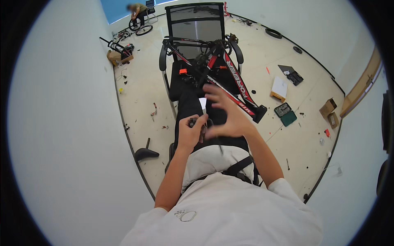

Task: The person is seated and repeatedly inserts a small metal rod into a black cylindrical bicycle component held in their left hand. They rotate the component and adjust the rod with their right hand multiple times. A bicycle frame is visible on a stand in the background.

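Note:
My left hand [190, 133] is closed around a small black part [192, 122] above my lap. Most of that part is hidden by the fingers, so its exact kind does not show. A thin dark cable [220, 148], smeared by motion, hangs close by. Just to the right, my right hand [232, 119] is raised with fingers spread and nothing visible in it; it is blurred. Beyond both hands, a black, red and white bicycle frame [234, 76] rests across the seat of a black mesh-back chair [195, 29]. An orange-red object [183, 71] lies on the seat.
On the floor at right are an open green case [288, 118], a white box [279, 88], a black tool case [294, 78] and cardboard boxes [328, 108]. A bicycle saddle [146, 153] lies by the left wall. Far off, a seated person [139, 11] handles a wheel [134, 24].

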`<state>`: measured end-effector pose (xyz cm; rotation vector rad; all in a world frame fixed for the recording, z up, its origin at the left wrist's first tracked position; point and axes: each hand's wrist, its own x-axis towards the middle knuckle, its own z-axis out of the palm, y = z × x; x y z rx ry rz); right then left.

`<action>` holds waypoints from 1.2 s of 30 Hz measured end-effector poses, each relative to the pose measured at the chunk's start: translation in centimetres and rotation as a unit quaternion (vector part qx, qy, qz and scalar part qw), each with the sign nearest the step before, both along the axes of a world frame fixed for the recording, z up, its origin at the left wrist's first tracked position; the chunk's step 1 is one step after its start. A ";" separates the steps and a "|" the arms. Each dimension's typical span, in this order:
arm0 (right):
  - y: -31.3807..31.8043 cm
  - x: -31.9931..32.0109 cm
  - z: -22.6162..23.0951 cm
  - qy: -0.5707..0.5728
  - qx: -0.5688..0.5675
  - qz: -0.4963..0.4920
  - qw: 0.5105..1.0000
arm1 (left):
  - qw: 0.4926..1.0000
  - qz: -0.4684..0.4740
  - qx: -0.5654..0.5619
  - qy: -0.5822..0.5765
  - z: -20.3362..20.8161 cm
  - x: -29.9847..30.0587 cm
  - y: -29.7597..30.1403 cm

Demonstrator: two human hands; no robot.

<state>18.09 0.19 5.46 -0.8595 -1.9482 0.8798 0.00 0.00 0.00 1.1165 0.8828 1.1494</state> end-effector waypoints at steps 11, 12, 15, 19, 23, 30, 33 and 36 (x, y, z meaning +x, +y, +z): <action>3.6 -1.3 0.0 -0.121 0.200 -0.097 0.967 | 0.993 0.081 0.081 0.010 0.9 -0.8 0.4; 3.6 -1.6 -0.7 -0.135 0.194 -0.087 0.968 | 0.993 0.075 0.090 -0.001 0.7 -1.1 0.3; 4.4 -1.6 -2.1 -0.124 0.201 -0.097 0.967 | 0.993 0.042 0.099 -0.050 0.7 -0.6 -0.5; 4.5 -1.1 -0.7 0.032 0.093 -0.180 0.979 | 0.995 0.005 0.093 0.046 0.5 -0.1 -0.9; 0.7 -0.3 0.7 0.031 0.027 0.001 0.999 | 0.989 0.093 0.100 0.052 -0.6 1.0 -0.7; 2.7 0.5 -2.3 -0.056 0.076 -0.121 0.988 | 0.996 0.019 0.090 0.008 1.1 0.9 -1.1; 2.9 -0.1 -0.9 0.031 0.048 -0.149 0.987 | 0.995 0.003 0.100 0.026 0.0 1.3 -1.4; 1.0 0.0 -1.5 0.097 0.012 -0.045 0.994 | 0.997 0.022 0.068 0.030 0.0 0.7 -0.7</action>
